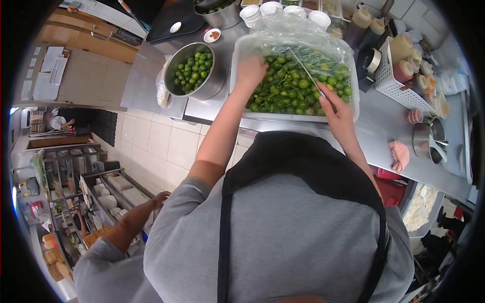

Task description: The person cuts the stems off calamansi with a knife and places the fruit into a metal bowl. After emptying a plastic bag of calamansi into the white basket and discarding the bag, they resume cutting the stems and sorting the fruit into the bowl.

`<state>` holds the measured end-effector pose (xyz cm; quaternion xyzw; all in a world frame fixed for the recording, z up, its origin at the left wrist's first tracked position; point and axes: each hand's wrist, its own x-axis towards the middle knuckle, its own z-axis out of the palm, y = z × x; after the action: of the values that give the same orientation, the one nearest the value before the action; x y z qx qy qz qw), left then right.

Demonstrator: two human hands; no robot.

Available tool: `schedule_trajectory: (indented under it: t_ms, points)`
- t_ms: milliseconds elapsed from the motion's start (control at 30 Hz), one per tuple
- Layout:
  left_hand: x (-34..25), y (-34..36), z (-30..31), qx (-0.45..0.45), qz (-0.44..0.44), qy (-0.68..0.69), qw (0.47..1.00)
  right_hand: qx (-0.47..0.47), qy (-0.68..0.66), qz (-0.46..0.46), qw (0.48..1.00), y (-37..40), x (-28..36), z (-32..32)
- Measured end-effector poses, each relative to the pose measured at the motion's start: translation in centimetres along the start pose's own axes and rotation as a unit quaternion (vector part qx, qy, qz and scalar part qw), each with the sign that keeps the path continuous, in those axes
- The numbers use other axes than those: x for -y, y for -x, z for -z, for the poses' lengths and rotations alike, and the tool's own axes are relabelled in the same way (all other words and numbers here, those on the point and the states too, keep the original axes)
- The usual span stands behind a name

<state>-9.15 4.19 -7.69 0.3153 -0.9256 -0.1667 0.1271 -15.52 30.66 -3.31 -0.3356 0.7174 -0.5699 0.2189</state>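
A large white plastic bin [236, 83] is filled with small green limes [290, 93], some with leaves. Crumpled clear plastic [303, 38] covers its far part. My right hand [336, 107] grips a knife [305, 69] at the bin's near right side, the blade pointing away to the left over the limes. Inside the bin's left side, my left hand [252, 70] has its fingers curled together, slightly blurred; what they hold, if anything, is hidden. Left of the bin stands a steel pot [214, 83] holding more limes [192, 70].
Small white cups [251, 15] and a second steel pot [225, 17] stand behind. Right are a white basket [394, 83] of sauce bottles, a pink cloth [399, 155] and a steel container [421, 140]. Another person's arm [129, 222] is behind me at lower left, near shelves [101, 189].
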Motion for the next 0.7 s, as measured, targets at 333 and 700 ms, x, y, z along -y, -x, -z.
schedule_trajectory:
  t_ms: [333,700]
  points:
    - [-1.5,3.8,4.8,0.073,0.087,0.614,0.781,-0.011,-0.036,0.048,0.998,0.2,1.5,-0.8]
    - [-5.0,7.0,6.2,0.031,0.066,0.721,0.69,0.042,0.0,0.096,0.994,0.3,2.1,-2.6]
